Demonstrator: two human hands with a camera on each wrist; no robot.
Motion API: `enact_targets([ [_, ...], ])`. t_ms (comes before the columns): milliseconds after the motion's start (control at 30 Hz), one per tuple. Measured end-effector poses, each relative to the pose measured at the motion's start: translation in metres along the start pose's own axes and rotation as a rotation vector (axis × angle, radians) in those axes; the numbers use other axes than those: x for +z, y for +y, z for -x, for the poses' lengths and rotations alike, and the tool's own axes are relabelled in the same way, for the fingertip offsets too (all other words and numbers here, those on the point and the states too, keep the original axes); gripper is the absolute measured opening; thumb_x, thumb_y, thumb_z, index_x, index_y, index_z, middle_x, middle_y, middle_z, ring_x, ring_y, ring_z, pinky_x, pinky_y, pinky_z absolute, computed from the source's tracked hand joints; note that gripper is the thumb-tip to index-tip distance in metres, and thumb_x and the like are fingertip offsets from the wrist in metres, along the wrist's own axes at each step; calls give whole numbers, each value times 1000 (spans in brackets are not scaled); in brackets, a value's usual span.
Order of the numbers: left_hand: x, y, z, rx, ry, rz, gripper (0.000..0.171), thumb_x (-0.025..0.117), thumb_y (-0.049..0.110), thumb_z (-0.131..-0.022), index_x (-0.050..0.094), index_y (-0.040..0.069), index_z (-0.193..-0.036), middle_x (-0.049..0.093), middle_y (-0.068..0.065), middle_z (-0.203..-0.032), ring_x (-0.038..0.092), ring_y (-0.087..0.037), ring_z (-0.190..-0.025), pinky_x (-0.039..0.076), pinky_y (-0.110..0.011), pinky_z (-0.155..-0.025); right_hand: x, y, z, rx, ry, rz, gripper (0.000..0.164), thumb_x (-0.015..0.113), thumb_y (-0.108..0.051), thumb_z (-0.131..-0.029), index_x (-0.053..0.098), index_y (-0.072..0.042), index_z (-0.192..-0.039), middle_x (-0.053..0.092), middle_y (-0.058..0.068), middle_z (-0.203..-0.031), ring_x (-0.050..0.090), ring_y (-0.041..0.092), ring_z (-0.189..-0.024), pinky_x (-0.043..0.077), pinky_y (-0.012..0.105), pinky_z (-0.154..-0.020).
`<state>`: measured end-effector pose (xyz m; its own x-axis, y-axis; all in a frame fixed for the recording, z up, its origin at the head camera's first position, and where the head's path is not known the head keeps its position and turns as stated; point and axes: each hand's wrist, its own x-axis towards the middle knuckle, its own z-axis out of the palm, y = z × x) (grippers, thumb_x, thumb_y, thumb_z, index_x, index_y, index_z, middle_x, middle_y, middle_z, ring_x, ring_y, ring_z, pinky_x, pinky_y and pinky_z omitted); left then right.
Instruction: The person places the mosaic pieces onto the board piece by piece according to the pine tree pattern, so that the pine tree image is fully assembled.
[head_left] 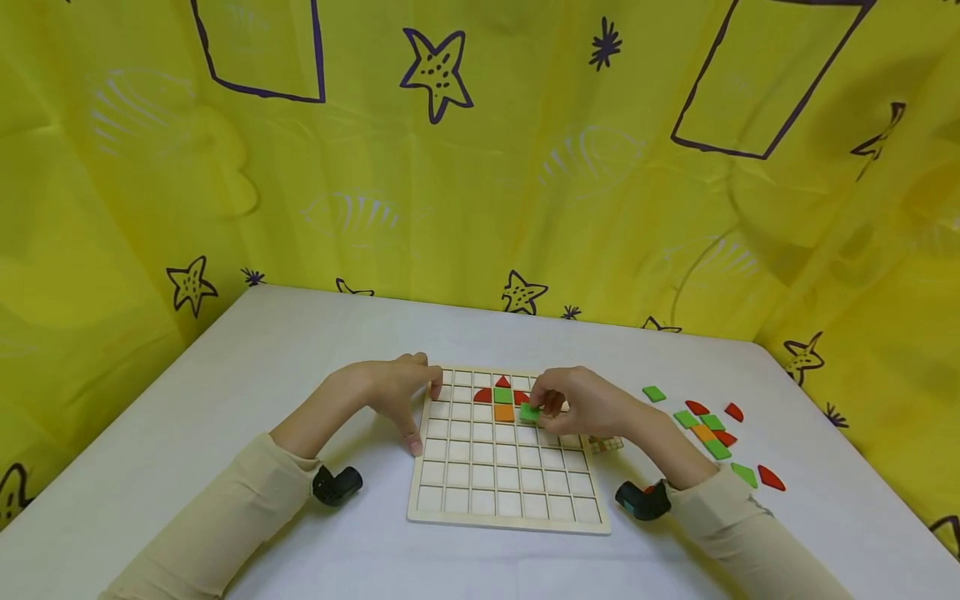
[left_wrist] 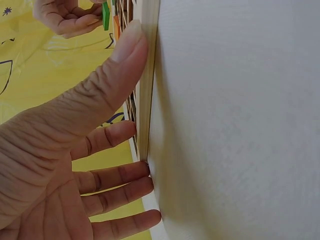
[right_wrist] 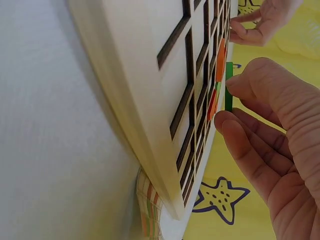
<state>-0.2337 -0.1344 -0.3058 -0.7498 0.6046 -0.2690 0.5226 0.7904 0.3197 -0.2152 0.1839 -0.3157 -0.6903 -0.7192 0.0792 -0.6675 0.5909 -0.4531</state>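
Observation:
A wooden grid board (head_left: 480, 477) lies on the table. Its upper cells hold a red triangle (head_left: 502, 382), a green square (head_left: 502, 396), an orange square (head_left: 504, 412) and two red quarter-round tiles (head_left: 483, 396). My right hand (head_left: 581, 400) pinches a green square tile (right_wrist: 229, 86) between thumb and fingers, just above the board and right of the orange square. At the board's left edge, my left hand (head_left: 393, 392) rests with fingers spread and fairly straight. Its thumb (left_wrist: 131, 42) touches the edge in the left wrist view.
Loose green, red and orange tiles (head_left: 708, 422) lie scattered on the table at the right. A small patterned item (head_left: 606, 444) sits by the board's right edge, partly hidden behind my right hand. A yellow patterned curtain (head_left: 480, 208) hangs behind the white table (head_left: 315, 325).

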Motion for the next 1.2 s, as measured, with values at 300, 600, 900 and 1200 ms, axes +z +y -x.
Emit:
enact_targets([
  [300, 0, 1, 0, -5, -4, 5, 66, 100, 37, -61, 55, 19, -106, 49, -2, -111, 46, -21, -109, 46, -42, -89, 6, 0, -5, 37, -29, -9, 17, 76, -5, -87, 70, -10, -101, 67, -3, -94, 61, 9, -83, 56, 27, -78],
  [600, -1, 0, 0, -6, -1, -5, 67, 100, 38, -60, 55, 19, -106, 50, -2, -112, 46, -20, -109, 46, -41, -88, 6, 5, -4, 37, -26, 8, 16, 76, -6, -87, 71, -10, -101, 67, -4, -94, 61, 7, -82, 55, 25, -77],
  [900, -1, 1, 2, -15, -6, 7, 66, 99, 37, -62, 55, 18, -107, 49, -2, -112, 46, -21, -110, 47, -42, -88, 7, 7, -3, 42, -29, 25, 18, 76, -6, -88, 73, -10, -105, 68, -3, -101, 60, 9, -84, 55, 25, -78],
  [1200, -1, 2, 1, -11, -4, 10, 66, 100, 37, -61, 55, 19, -107, 49, -3, -112, 46, -21, -109, 47, -41, -87, 8, 5, -1, 21, -13, 33, 21, 76, -6, -89, 74, -9, -109, 71, -3, -103, 60, 8, -86, 55, 26, -80],
])
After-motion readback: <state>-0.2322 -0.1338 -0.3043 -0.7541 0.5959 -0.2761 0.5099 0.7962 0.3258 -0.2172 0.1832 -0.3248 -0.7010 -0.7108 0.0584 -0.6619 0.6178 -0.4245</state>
